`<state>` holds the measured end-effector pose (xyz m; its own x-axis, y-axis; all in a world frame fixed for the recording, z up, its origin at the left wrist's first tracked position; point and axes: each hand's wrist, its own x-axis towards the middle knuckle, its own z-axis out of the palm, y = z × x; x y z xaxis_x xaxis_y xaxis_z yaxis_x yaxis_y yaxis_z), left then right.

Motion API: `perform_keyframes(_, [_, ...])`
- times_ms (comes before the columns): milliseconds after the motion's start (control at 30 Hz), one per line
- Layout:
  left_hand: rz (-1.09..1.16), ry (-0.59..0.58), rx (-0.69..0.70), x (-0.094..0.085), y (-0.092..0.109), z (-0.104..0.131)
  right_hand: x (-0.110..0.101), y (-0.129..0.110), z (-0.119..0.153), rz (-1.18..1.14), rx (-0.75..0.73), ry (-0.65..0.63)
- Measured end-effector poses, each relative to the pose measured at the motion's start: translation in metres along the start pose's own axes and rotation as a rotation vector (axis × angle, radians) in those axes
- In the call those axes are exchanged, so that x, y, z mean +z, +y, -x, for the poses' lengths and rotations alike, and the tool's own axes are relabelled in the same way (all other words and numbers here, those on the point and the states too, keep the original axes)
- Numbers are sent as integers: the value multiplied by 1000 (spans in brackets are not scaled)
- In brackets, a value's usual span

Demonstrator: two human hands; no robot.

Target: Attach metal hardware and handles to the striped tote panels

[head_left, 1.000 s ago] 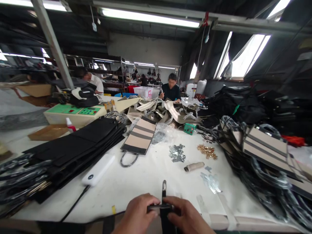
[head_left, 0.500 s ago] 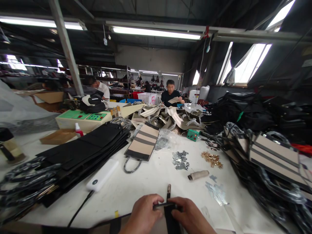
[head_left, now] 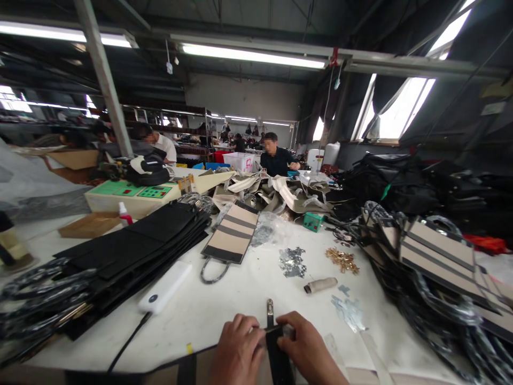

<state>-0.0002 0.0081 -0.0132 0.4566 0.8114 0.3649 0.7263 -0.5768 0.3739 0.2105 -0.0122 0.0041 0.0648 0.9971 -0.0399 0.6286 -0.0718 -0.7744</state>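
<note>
A beige bag panel with black bands (head_left: 202, 369) lies at the near table edge, partly under my hands. A black strap (head_left: 278, 357) runs up it, and a narrow tab with a metal clasp (head_left: 270, 308) sticks out past its top end. My left hand (head_left: 239, 350) lies over the panel, fingers curled against the strap's left edge; whatever is in its fingertips is hidden. From the other side, my right hand (head_left: 306, 345) is closed on the strap's top end, thumb on its face and forefinger at the upper edge.
Stacked black bag pieces (head_left: 132, 256) and a white power bank (head_left: 165, 289) with a cable lie left. Metal plates (head_left: 292, 262), brass fittings (head_left: 341, 260) and a wrapped roll (head_left: 320, 285) lie ahead. Striped bags (head_left: 436, 251) are heaped right. A co-worker (head_left: 276, 158) sits opposite.
A thin dark strip held crosswise between my hands no longer shows clearly. My left hand has turned more knuckles-up over the strap. The view has shifted slightly; the co-worker opposite has turned.
</note>
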Motion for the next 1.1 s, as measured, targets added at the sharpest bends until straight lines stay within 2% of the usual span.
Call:
perform_keyframes(133, [-222,132,301,18,-15,26,7,10,1,68,-28,39])
perform_keyframes(200, [-351,174,378,27,-19,36,12,22,1,155,-135,136])
perform_keyframes(300, [-439,163,343,36,-16,43,20,42,4,342,-412,321])
perform_keyframes(367, [-440,115,314,39,-14,44,25,51,7,431,-553,378])
perform_keyframes(467, [-406,56,312,39,-14,42,28,52,9,485,-635,380])
perform_keyframes(600, [-392,51,320,37,-17,42,28,50,8,495,-727,380])
perform_keyframes(833, [-393,41,322,36,-16,42,30,65,7,456,-742,399])
perform_keyframes(1000, [-499,197,405,37,-19,38,38,81,9,528,-793,398])
perform_keyframes(1100, [-559,283,414,43,-20,36,46,84,14,496,-708,446])
